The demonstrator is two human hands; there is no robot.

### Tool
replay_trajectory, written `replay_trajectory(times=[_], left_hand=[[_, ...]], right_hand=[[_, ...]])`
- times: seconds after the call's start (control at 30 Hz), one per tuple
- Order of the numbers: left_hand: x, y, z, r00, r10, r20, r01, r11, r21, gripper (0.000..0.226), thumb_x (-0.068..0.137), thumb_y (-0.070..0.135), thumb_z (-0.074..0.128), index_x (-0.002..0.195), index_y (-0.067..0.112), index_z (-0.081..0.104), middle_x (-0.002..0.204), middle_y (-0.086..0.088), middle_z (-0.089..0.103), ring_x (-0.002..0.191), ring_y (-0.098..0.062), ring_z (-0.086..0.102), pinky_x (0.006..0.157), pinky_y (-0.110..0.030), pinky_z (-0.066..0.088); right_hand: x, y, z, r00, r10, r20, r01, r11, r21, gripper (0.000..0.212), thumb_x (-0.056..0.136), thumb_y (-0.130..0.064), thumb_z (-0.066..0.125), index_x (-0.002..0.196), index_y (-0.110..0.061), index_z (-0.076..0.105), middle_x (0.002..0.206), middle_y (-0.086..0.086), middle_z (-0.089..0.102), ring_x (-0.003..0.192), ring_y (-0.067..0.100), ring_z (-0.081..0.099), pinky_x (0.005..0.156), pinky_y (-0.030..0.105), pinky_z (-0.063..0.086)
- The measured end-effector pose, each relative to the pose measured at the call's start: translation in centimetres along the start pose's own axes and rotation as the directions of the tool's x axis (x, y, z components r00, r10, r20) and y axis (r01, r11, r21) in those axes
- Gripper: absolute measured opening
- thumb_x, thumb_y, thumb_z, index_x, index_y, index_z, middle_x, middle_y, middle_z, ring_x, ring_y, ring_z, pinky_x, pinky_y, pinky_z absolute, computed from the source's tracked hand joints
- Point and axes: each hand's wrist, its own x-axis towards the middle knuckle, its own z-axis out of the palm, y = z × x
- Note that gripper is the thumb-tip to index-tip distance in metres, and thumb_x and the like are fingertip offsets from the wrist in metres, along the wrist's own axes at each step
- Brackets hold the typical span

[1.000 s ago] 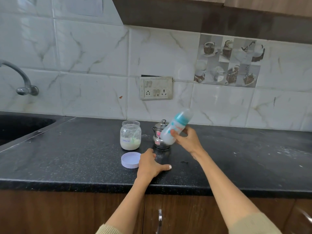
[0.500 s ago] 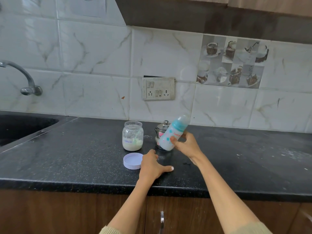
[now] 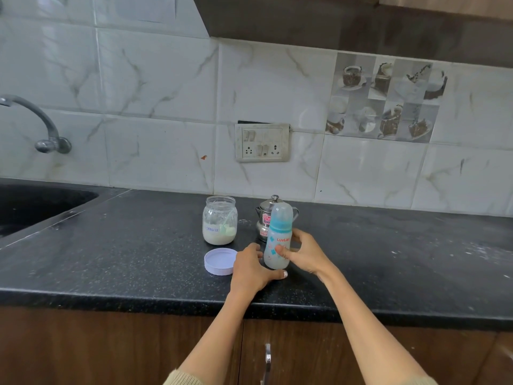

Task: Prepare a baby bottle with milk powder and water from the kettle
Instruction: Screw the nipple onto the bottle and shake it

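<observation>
The baby bottle point(image 3: 278, 240) stands upright near the front edge of the black worktop point(image 3: 111, 259), its long axis vertical, capped, with cloudy pale liquid in its lower part. The right hand point(image 3: 304, 252) wraps it from the right side at mid-body, thumb across the near face and fingers round the far side, so the grip is closed on the bottle. Whether the base rests on the worktop or sits just above it, I cannot tell.

The left hand point(image 3: 251, 269) lies flat on the worktop just left of the bottle's base, fingers spread and holding nothing. It sits between the bottle and the loose lilac lid point(image 3: 220, 261).

The open powder jar point(image 3: 219, 220), a scoop inside it, stands farther back and to the left; the small steel kettle point(image 3: 268, 218) stands directly behind the bottle, partly hidden by it.

Judging from the mixed contents and fitted cap, the bottle looks finished. The jar lid lies nearest the free left hand.
</observation>
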Motion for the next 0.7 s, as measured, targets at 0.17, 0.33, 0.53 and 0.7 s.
replay_trajectory(times=[0.17,0.33,0.53,0.7], left_hand=[[0.0,-0.1,0.0,1.000,0.003,0.003,-0.003,1.000,-0.004,0.080,0.057,0.040,0.084,0.123,0.016,0.046,0.121,-0.002,0.061,0.107,-0.015,0.058,0.081,-0.022,0.043],[-0.1,0.1,-0.1,1.000,0.005,0.001,-0.005,1.000,-0.015,0.082,0.056,0.039,0.085,0.124,0.014,0.045,0.121,-0.004,0.061,0.107,-0.015,0.057,0.078,-0.020,0.039],[-0.2,0.1,-0.3,1.000,-0.016,0.018,0.017,0.999,-0.047,0.093,0.054,0.041,0.086,0.130,0.009,0.042,0.125,-0.005,0.058,0.112,-0.016,0.055,0.083,-0.021,0.038],[-0.4,0.2,-0.3,1.000,-0.014,0.010,0.014,0.999,-0.034,0.092,0.053,0.041,0.086,0.128,0.009,0.044,0.124,-0.006,0.059,0.110,-0.016,0.056,0.085,-0.024,0.041]], right_hand=[[-0.1,0.8,0.4,1.000,0.028,0.002,-0.028,0.999,0.034,0.068,0.073,-0.024,0.079,0.131,-0.017,0.046,0.137,0.003,0.053,0.125,0.018,0.051,0.100,0.036,0.043],[0.4,0.4,1.1,0.997,0.044,-0.064,-0.046,0.998,-0.034,0.067,0.074,-0.027,0.078,0.130,-0.013,0.044,0.134,0.004,0.054,0.121,0.018,0.053,0.096,0.032,0.046],[2.2,-3.9,-2.4,0.952,-0.050,-0.303,0.151,0.935,0.322,0.039,0.077,-0.026,0.076,0.110,-0.021,0.056,0.103,-0.011,0.064,0.086,-0.008,0.060,0.061,0.006,0.048],[0.7,-0.9,-1.0,0.995,-0.055,-0.087,0.058,0.998,0.035,0.045,0.077,-0.021,0.076,0.116,-0.019,0.055,0.109,-0.009,0.060,0.093,-0.001,0.057,0.074,0.008,0.044]])
